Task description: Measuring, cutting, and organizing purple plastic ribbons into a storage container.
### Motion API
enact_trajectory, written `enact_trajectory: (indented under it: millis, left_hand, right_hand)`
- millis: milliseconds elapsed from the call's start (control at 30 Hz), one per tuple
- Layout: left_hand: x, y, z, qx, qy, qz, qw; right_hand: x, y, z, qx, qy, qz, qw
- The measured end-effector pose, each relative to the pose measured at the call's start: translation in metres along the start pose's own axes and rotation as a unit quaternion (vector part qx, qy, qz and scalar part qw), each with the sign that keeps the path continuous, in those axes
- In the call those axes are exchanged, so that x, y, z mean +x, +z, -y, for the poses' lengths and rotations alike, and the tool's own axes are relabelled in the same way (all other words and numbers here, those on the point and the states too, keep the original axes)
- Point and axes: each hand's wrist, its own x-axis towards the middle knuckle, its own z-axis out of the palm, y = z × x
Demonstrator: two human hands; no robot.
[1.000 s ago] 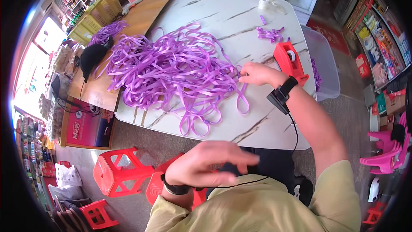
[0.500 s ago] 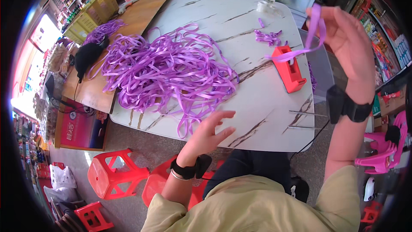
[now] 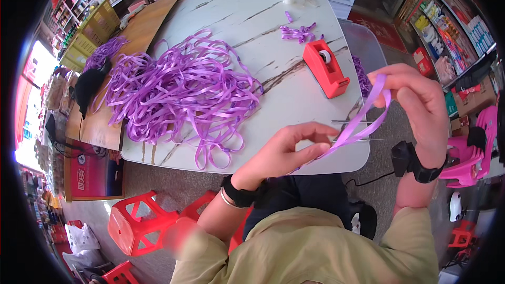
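Ribbon (image 3: pixel 351 130) lower now, between half-closed hands (image 3: pixel 276 153) (image 3: pixel 425 106)

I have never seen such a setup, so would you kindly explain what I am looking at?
There is no robot here: a person works bare-handed, filmed from above by a wide fisheye camera worn on the head, so straight edges look curved. On the white, brown-veined table lie a tangled heap of flat purple ribbons, a small purple ribbon bundle and a red tape dispenser. The right hand holds a looped purple ribbon that runs across to the left hand, whose exact grip is hard to tell.
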Motion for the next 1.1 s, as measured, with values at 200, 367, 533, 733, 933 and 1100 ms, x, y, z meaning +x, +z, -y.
enact_trajectory:
  millis: [200,367,533,733,933,1100]
  left_hand:
    - [-0.005,0.007,0.017,-0.076,-0.036,0.052,0.995]
    - [-0.003,0.013,0.025,-0.032,-0.083,0.003,0.996]
    - [-0.001,0.023,0.030,-0.090,-0.097,-0.059,0.989]
    - [0.001,0.034,0.030,-0.083,-0.065,-0.093,0.990]
    - [0.003,0.045,0.024,-0.058,-0.026,-0.077,0.995]
    - [0.004,0.053,0.011,-0.048,-0.008,-0.062,0.997]
  right_hand:
    - [-0.032,-0.026,-0.015,-0.001,-0.003,-0.041,0.999]
    - [-0.054,-0.033,-0.021,0.001,-0.036,-0.152,0.988]
    - [-0.074,-0.037,-0.023,-0.005,-0.014,-0.222,0.975]
    - [-0.100,-0.044,-0.025,-0.011,0.092,-0.066,0.994]
    - [-0.095,-0.011,-0.045,-0.099,0.012,-0.075,0.992]
    - [-0.088,0.011,-0.045,-0.032,0.054,0.047,0.997]
